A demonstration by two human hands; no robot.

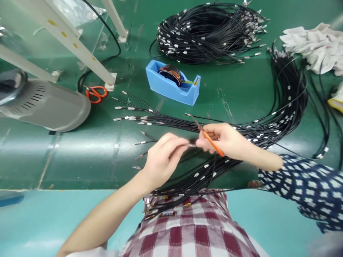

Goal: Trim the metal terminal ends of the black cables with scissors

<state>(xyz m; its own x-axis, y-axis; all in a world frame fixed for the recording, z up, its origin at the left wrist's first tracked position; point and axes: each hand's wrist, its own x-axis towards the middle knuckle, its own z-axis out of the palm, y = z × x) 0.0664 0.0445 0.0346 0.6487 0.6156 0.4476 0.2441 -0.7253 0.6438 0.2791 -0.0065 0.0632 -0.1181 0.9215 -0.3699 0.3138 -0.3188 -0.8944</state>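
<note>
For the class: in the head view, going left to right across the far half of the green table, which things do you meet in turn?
Grey machine housing → orange-handled scissors → blue tape dispenser → coiled bundle of black wires → heap of white cloth.

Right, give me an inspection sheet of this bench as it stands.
Surface: green mat, scuffed, over a teal bench edge.
Job's things: thin black cable end pinched between both hands; orange-handled tool in the right hand.
Clutter: blue tape dispenser, orange scissors, white cloths.
Grippers: left hand and right hand meet at the cable end, fingers closed.
Cables: coiled bundle at the back; long loop sweeping right into the lap.
Surroundings: grey housing, white frame legs.
</note>
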